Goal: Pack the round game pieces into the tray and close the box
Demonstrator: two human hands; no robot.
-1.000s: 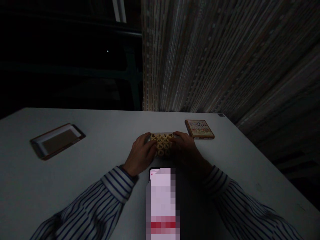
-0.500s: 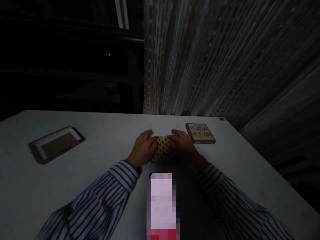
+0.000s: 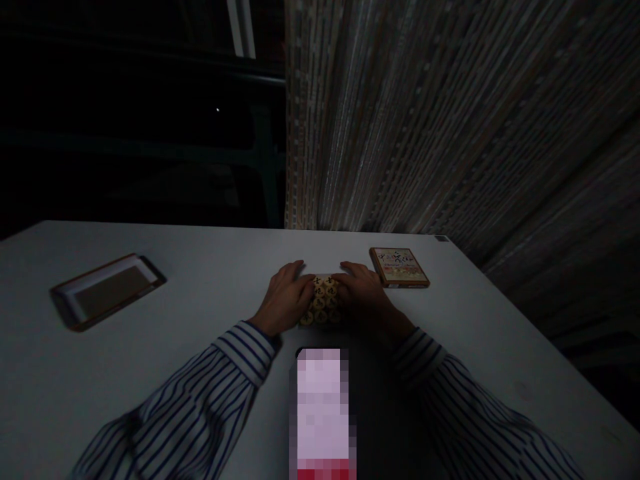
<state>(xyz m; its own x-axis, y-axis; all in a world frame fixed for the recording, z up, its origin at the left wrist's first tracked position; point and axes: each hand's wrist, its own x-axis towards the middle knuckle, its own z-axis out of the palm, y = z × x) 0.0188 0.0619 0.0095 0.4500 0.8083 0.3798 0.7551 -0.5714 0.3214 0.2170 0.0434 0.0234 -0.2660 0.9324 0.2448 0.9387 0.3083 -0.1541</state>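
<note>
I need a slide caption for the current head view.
Left hand and right hand flank rows of round character-marked pieces on a white table, between an open tray and a printed box.

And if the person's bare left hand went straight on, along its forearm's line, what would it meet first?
The left hand would probably meet the round, yellowish pieces with dark characters, in rows; it seems to touch them, though depth is unclear.

1. Left sleeve (image 3: 185, 400): long, loose, white with narrow dark blue stripes running lengthwise, creased along the forearm.
2. Left cuff (image 3: 244, 348): a broad band, its stripes running round the wrist.
3. Right sleeve (image 3: 480, 407): matching stripes, dimmer in shadow.
4. Right cuff (image 3: 419, 357): striped too, partly lost in darkness.
5. Left hand (image 3: 284, 300), right hand (image 3: 367, 297): bare.
</note>
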